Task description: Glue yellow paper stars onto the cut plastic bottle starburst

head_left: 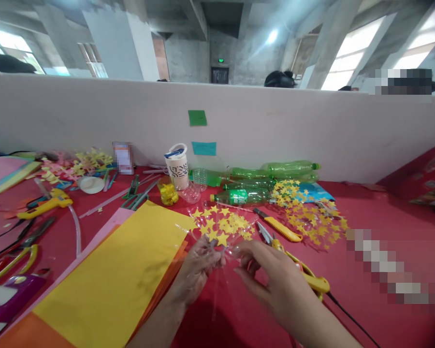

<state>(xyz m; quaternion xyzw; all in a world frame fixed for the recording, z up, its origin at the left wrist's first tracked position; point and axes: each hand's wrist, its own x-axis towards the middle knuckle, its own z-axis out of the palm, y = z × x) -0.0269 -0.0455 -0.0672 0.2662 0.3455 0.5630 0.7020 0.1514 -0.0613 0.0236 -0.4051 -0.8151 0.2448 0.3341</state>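
My left hand [199, 266] is closed around the base of a clear plastic piece whose thin strips spread outward. Yellow paper stars [223, 224] cover the top of this piece. Just right of it, my right hand [263, 270] is held with curved fingers apart, its fingertips near the clear strips; nothing shows between them. Beneath and left of my left hand lies a stack of coloured paper with a yellow sheet [112, 275] on top. A yellow box cutter [282, 229] and open scissors [266, 234] are beyond my right hand.
Green plastic bottles [253, 195] lie along the back, near a white cup [177, 169]. Another star-covered piece [315, 217] sits at the right. A yellow glue gun [49, 204] and more scissors [31, 237] lie at the left. A white partition [148, 116] stands behind the red table [369, 212].
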